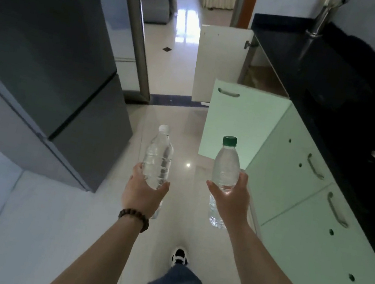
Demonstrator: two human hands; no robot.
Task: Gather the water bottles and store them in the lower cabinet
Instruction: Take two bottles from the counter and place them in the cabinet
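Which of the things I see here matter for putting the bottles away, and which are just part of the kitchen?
Part of the job:
- clear-capped bottle in left hand
- green-capped bottle in right hand
- open cabinet doors

Just there:
- fridge
- black countertop
- closed cabinet fronts

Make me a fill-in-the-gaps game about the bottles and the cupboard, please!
1. The bottle in the right hand has a ____ cap.
2. The left hand holds a bottle with a ____ cap.
3. The beaded bracelet is on the ____ wrist.
4. Ahead, the cabinet door stands ____.

Missing words: green; clear; left; open
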